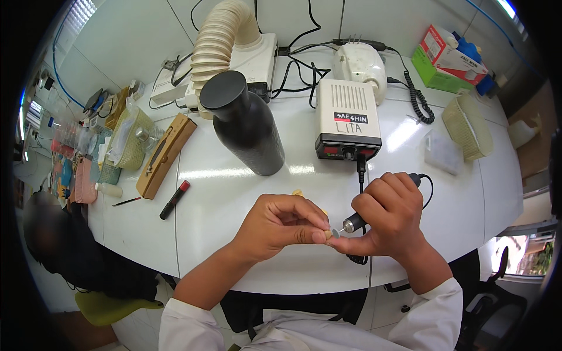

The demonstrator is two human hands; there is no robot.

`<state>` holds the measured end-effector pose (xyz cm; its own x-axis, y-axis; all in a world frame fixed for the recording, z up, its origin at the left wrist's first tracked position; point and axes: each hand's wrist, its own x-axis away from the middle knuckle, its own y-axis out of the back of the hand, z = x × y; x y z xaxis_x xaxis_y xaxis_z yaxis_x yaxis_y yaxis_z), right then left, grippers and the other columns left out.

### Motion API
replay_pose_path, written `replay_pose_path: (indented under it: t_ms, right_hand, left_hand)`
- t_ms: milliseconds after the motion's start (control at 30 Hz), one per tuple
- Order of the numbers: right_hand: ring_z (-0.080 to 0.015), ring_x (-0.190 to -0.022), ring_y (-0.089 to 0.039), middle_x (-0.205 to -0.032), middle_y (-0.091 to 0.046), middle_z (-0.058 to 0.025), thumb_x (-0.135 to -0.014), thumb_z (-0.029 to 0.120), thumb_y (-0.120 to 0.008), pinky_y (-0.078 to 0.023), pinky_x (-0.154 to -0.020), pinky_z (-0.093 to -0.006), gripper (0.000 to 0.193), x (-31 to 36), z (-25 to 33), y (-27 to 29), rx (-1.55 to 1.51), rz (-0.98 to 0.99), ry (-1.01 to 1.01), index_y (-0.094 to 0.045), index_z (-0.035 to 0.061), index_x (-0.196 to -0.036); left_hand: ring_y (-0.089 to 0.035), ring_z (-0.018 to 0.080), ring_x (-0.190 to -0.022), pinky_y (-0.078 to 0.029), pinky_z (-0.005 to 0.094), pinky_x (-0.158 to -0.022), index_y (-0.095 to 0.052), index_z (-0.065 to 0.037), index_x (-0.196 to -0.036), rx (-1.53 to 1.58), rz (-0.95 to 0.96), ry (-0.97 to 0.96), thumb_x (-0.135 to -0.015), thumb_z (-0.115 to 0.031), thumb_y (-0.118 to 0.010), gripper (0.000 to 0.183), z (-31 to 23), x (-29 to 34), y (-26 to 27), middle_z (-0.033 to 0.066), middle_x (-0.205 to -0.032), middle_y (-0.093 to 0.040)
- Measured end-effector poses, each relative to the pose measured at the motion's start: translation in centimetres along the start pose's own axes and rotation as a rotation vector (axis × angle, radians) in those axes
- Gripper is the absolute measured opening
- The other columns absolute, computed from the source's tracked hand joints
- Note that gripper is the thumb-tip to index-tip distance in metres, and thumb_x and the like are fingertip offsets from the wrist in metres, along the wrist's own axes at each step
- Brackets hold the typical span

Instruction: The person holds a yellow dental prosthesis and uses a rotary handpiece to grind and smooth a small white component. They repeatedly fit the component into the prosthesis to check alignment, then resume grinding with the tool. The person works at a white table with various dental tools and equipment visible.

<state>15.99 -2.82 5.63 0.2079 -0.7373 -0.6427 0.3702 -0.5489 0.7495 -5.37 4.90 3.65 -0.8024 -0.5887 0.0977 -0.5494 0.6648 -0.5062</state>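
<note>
My left hand (280, 227) pinches a small tan piece (328, 234) between thumb and fingertips; its exact kind is too small to make out. In my right hand (391, 215) is a black and silver rotary handpiece (355, 223), held with the fingers wrapped round it. A small grey disc (335, 233) on its tip sits right at the tan piece; whether they touch I cannot tell. My right thumb reaches out under the disc toward the left fingertips. Just beyond my left hand, a small yellowish piece (298, 192) lies on the table, partly hidden.
A cream control box (349, 117) with a cord stands beyond my hands, beside a tall black bottle (249, 131). Leftward lie a marker (174, 200) and a wooden box (167, 155). Baskets (468, 126) stand at both sides. A person (88, 245) in black sits at left.
</note>
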Motion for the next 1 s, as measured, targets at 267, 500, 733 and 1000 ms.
replay_pose_path:
  t_ms: [267,500,733,1000]
  right_hand:
    - [-0.0181,-0.055,-0.043,-0.062,-0.040,0.0000,-0.069,0.061,-0.076,-0.031,-0.055,-0.0325,0.054,0.04,0.12,0.00,0.004,0.012,0.013,-0.051,0.0134,-0.063]
    - [-0.0190,-0.055,-0.042,-0.063,-0.039,-0.0006,-0.073,0.060,-0.073,-0.031,-0.055,-0.0327,0.053,0.39,0.30,-0.19,-0.013,0.038,0.015,-0.051,0.0127,-0.063]
    - [-0.0199,-0.056,-0.042,-0.064,-0.039,-0.0015,-0.074,0.059,-0.072,-0.031,-0.054,-0.0331,0.053,0.41,0.28,-0.41,-0.044,0.049,0.016,-0.051,0.0116,-0.063]
    - [-0.0195,-0.056,-0.042,-0.064,-0.040,-0.0012,-0.073,0.064,-0.072,-0.031,-0.055,-0.0326,0.057,0.27,0.17,-0.33,-0.019,0.024,0.016,-0.051,0.0118,-0.063]
  left_hand:
    - [-0.068,0.0200,-0.086,-0.054,0.0329,-0.082,-0.070,-0.002,-0.085,0.029,-0.023,0.019,-0.075,-0.001,-0.083,0.016,0.37,-0.02,0.00,0.0127,-0.089,-0.071]
    - [-0.067,0.0205,-0.085,-0.054,0.0327,-0.079,-0.070,-0.001,-0.084,0.020,-0.012,0.007,-0.076,0.000,-0.082,0.014,0.40,0.10,-0.17,0.0125,-0.087,-0.070]
    - [-0.067,0.0201,-0.085,-0.054,0.0322,-0.078,-0.070,-0.001,-0.085,-0.010,0.010,0.015,-0.077,0.000,-0.081,0.014,0.04,-0.07,-0.20,0.0121,-0.086,-0.070]
    - [-0.066,0.0219,-0.085,-0.051,0.0371,-0.090,-0.072,-0.004,-0.082,0.035,0.018,0.003,-0.072,0.000,-0.084,0.016,0.15,-0.13,-0.15,0.0109,-0.084,-0.070]
